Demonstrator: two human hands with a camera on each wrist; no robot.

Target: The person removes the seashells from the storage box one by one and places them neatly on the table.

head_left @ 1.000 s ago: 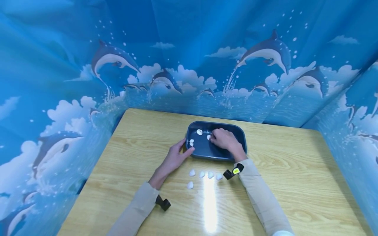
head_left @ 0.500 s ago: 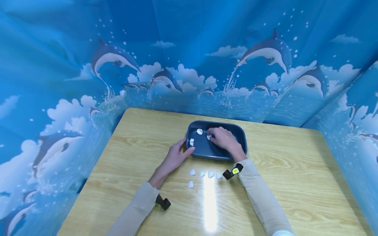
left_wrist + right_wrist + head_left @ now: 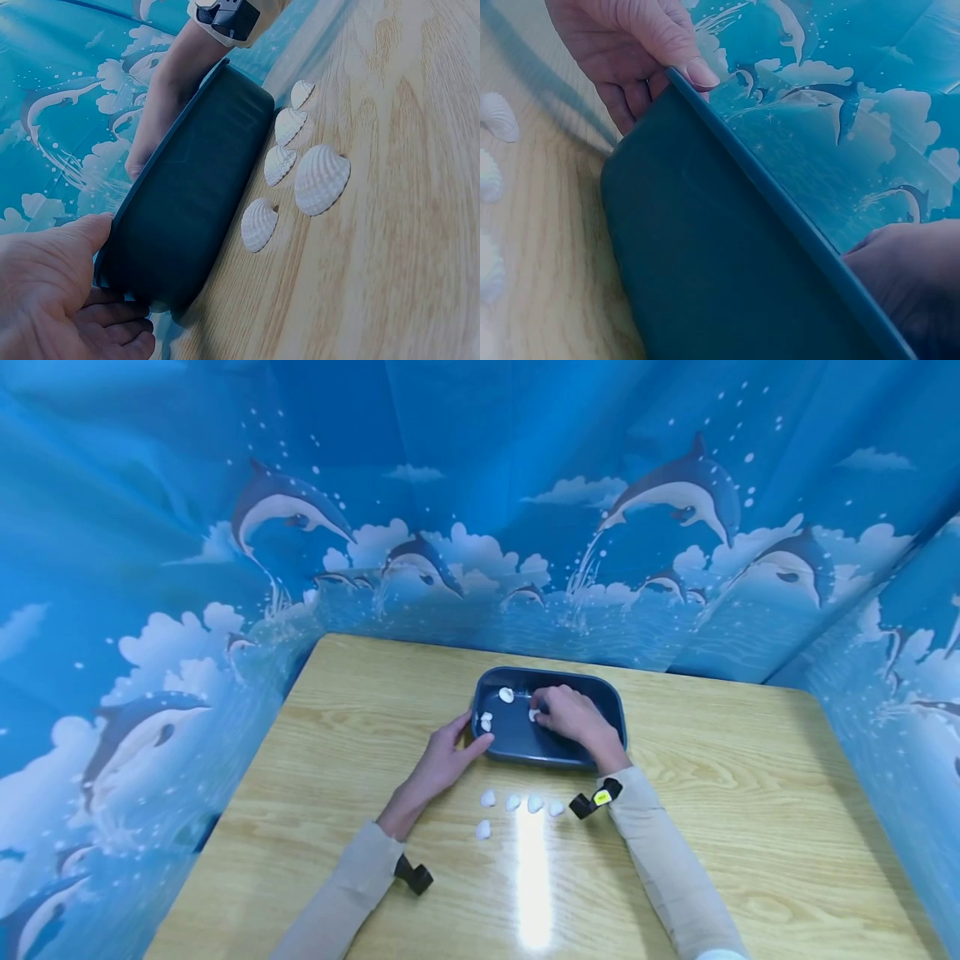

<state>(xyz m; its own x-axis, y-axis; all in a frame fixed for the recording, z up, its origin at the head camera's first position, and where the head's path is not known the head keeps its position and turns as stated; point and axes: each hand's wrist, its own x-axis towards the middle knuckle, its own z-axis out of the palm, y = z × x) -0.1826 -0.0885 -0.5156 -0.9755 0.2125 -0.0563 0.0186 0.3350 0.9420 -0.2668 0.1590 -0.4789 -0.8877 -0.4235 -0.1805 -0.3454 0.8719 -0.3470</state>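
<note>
My left hand (image 3: 444, 758) grips the left end of a dark blue rectangular basin (image 3: 187, 195). Its thumb lies over the rim and its fingers are against the outer wall. Inside the basin my right hand (image 3: 576, 717) pinches a small white seashell (image 3: 533, 715) between thumb and fingers. More white shells lie on the basin floor: one (image 3: 506, 695) near the back wall and a touching pair (image 3: 487, 722) at the left. In both wrist views the basin wall hides its contents.
In front of the basin, on the wooden table (image 3: 360, 710), several ribbed white seashells form a row (image 3: 535, 803). Another shell (image 3: 483, 830) sits nearer, below the row's left end. A blue dolphin-print curtain (image 3: 480, 485) hangs behind and around the table.
The right fingers have shifted over the shell in the basin, which has moved slightly right and toward the front. My left hand keeps its grip on the basin.
</note>
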